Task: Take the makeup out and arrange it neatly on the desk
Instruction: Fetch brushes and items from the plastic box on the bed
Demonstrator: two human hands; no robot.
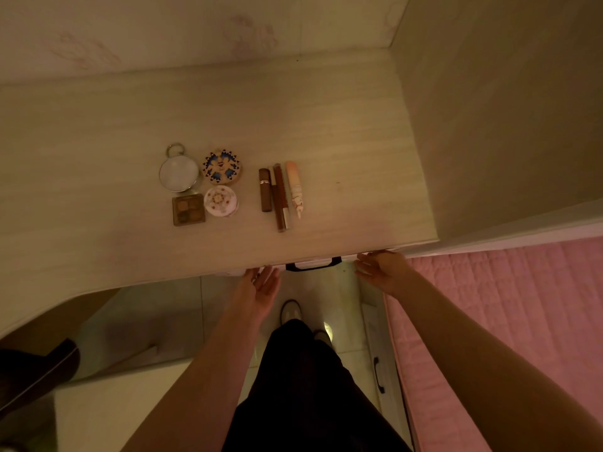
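Compacts (205, 187) and tubes (281, 194) sit neatly on surface (342, 141). Left hand (265, 286), right hand (382, 272) flank drawer handle (313, 266); fingers (361, 266) straight, loosely spread, holding nothing. Probably closing drawer: push evenly, fingertips clear of gap.

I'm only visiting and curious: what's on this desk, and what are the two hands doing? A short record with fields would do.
desk: pale wood-look top
left block: round mirror, patterned compact, eyeshadow palette, flowered case, two by two
right row: brown tube, slim pens, peach tube, side by side
black handle: below the desk's front edge, between the hands
left hand: open, at the front edge, holding nothing
right hand: open, at the front edge, holding nothing
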